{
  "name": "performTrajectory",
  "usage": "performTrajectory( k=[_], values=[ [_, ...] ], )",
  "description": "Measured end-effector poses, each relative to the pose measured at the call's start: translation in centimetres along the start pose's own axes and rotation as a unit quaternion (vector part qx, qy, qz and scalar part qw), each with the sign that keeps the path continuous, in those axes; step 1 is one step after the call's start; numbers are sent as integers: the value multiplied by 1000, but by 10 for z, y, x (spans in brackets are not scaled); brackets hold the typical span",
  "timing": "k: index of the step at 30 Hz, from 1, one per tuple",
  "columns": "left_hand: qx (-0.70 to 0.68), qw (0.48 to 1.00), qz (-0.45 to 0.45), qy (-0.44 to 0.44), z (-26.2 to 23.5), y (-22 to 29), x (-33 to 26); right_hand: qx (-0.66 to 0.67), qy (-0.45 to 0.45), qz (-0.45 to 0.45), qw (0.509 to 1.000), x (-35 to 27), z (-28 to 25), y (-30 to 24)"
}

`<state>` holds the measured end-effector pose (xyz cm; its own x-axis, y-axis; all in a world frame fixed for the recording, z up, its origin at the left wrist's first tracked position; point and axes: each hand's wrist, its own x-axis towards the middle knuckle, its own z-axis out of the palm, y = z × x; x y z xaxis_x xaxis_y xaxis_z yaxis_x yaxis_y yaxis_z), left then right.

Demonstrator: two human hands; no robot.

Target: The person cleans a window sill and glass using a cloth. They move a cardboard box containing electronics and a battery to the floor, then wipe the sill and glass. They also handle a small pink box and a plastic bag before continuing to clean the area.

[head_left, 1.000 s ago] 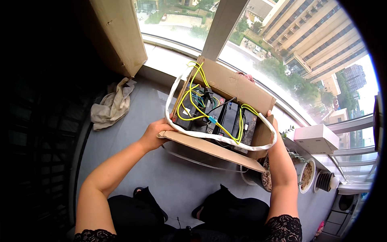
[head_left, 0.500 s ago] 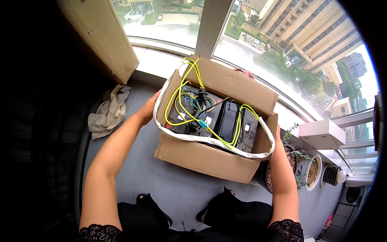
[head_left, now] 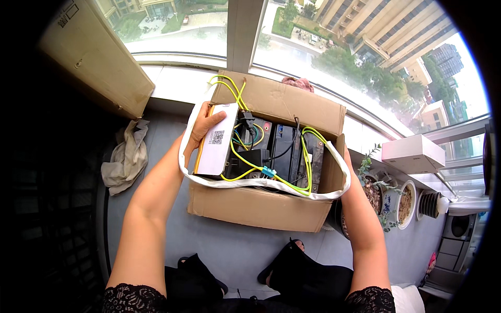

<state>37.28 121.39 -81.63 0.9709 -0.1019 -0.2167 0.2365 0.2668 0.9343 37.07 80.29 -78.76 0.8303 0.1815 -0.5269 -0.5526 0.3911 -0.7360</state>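
Note:
An open cardboard box (head_left: 255, 208) is between my hands, its long flaps spread out. Inside sit several dark batteries (head_left: 284, 151) with yellow-green wires (head_left: 309, 169), a black plug (head_left: 248, 121) and a small blue connector (head_left: 269, 172). A white cord or tube (head_left: 261, 186) loops around the box's opening. My left hand (head_left: 203, 125) grips a white panel (head_left: 215, 143) bearing a square code, thumb on its face; the panel covers the box's left end. Whether it is a labelled box flap, I cannot tell. My right hand (head_left: 348, 159) is at the box's right end, its fingers hidden behind the flap.
Potted plants (head_left: 404, 206) and a white box (head_left: 415, 153) stand on the right. A crumpled cloth (head_left: 125, 159) lies on the grey floor at left, below a tall cardboard panel (head_left: 104, 62). Windows and a white sill (head_left: 177, 86) run along the far side.
My left hand has moved from the outer left side of the box up over its edge. The white panel now covers the left batteries. The box appears slightly farther left in view.

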Motion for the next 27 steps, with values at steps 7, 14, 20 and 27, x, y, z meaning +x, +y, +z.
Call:
performTrajectory(
  k=[7,14,20,27],
  values=[
    [-23,1000,2,-14,3,16,-24,-58,18,24,998,1,8,-1],
    [-62,996,-23,57,-3,-4,-82,-134,-4,-9,991,16,-2,10],
    [-102,987,-35,119,-25,-24,-143,-170,-85,-57,980,16,25,24],
    [-27,980,-66,186,-51,-53,-237,-268,-62,-36,961,7,86,37]
  ],
)
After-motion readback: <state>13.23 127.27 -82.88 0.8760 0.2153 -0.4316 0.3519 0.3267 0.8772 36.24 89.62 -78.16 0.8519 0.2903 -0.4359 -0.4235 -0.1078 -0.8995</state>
